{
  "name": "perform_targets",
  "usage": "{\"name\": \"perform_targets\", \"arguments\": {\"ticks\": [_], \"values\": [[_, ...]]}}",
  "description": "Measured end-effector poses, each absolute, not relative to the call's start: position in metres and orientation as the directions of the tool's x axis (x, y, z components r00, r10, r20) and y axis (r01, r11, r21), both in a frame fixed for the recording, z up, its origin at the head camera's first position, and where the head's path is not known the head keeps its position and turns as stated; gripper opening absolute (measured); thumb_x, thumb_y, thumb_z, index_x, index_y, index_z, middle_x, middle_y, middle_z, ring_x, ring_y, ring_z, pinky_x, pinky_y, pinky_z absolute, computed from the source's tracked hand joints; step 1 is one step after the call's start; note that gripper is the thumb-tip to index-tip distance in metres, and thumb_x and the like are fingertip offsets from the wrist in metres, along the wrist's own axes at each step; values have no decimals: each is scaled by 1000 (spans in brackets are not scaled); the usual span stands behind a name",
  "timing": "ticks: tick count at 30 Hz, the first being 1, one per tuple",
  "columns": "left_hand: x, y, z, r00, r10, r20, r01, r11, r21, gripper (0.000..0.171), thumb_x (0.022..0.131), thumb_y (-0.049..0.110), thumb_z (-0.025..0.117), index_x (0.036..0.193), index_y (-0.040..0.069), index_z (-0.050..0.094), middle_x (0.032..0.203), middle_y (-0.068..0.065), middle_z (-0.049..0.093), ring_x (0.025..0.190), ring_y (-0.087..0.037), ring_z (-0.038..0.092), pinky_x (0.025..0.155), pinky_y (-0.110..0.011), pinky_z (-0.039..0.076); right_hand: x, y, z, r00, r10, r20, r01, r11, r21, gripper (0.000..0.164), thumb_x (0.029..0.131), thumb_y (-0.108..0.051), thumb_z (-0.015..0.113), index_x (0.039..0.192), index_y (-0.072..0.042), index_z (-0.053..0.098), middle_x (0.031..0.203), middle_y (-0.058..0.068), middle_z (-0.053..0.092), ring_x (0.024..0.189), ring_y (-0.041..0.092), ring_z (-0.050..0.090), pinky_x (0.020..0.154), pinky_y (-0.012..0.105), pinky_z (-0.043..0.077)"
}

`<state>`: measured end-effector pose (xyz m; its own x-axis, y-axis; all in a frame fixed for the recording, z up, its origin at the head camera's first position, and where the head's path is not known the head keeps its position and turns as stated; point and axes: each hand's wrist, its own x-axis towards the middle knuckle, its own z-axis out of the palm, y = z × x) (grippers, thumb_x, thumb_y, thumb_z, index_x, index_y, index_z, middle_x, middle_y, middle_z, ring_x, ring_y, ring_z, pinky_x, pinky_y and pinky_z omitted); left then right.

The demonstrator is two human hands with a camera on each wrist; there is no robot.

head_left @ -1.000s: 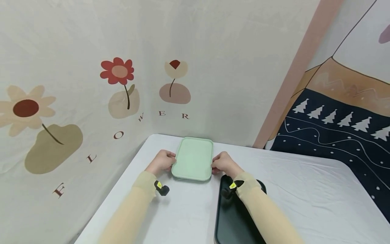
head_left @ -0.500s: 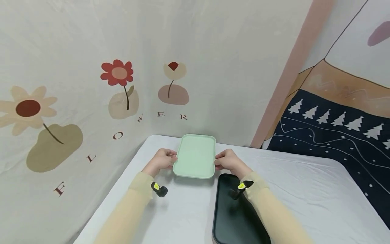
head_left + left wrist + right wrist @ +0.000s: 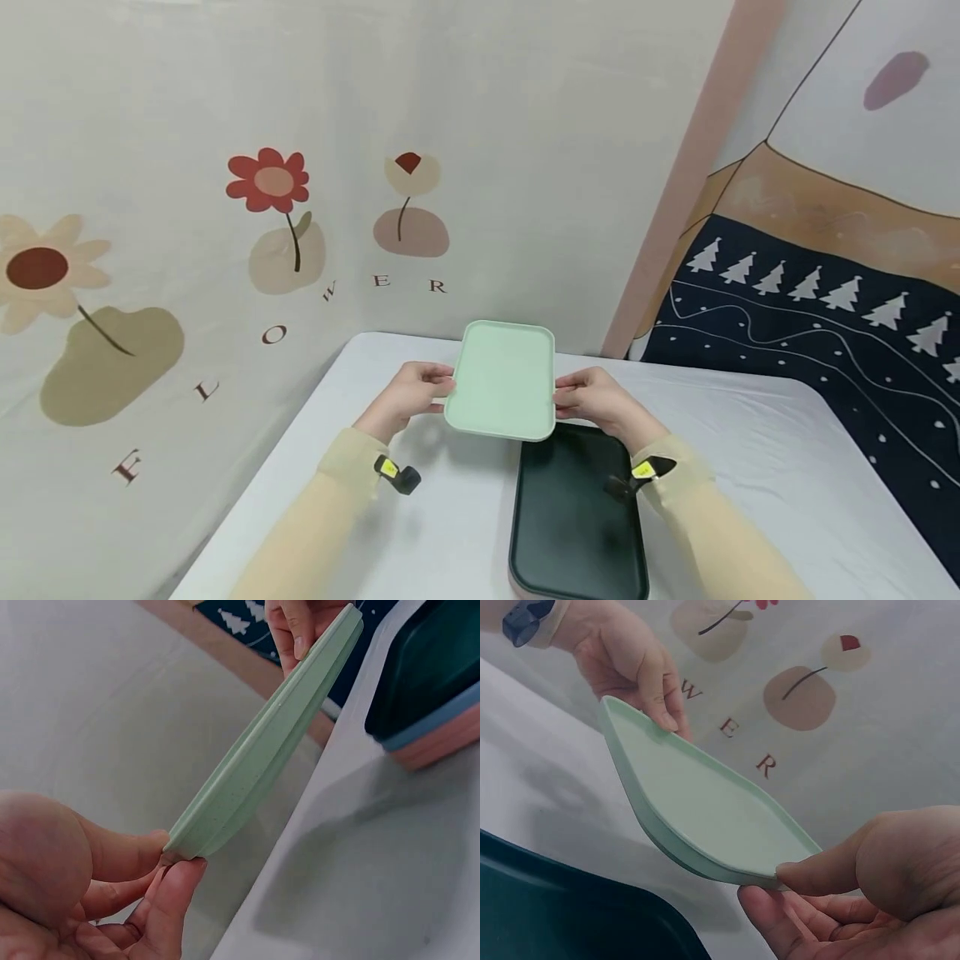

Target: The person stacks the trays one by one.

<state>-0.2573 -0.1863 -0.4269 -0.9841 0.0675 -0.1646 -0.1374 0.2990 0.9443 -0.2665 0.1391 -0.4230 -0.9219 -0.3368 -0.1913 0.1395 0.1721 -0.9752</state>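
Note:
A light green rectangular tray (image 3: pixel 502 381) is held in the air above the white table, and its shadow falls below it. My left hand (image 3: pixel 408 395) pinches its left edge between thumb and fingers. On the opposite edge, my right hand (image 3: pixel 602 402) pinches the rim the same way. The left wrist view shows the tray (image 3: pixel 262 754) from its side, with the left thumb on top and fingertips beneath. A dark green tray (image 3: pixel 577 517) lies on the table just nearer than the held one, whose near right corner reaches over its far edge.
Under the dark green tray, a blue tray (image 3: pixel 431 720) and a pink tray (image 3: pixel 435 744) show as a stack. The white-covered table (image 3: pixel 720 433) meets a fabric wall (image 3: pixel 525 167) with printed flowers at its back and left.
Both hands have raised the light green tray and carried it to the right, toward the dark green one. The head view has turned slightly right.

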Motion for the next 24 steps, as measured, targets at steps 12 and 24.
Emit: {"name": "perform_targets", "arguments": {"ticks": [12,24], "values": [[-241,-148,-422,-981,157,-111,-71,237,969,29,101,5,71,129,-3,67,111,-14,66,96,-24,69,79,-39,65,-241,190,-414,-912,-376,-167,131,119,-984,40,102,5,63,134,23,49,107,19,70,94,22,71,87,37,64],[-214,-119,-430,-962,252,-110,-63,186,981,29,100,4,72,127,-5,64,111,-15,62,92,-23,67,74,-39,65,-200,228,-425,-910,-390,-142,110,103,-988,43,102,2,65,133,24,47,109,20,67,96,25,72,89,41,63]]}}
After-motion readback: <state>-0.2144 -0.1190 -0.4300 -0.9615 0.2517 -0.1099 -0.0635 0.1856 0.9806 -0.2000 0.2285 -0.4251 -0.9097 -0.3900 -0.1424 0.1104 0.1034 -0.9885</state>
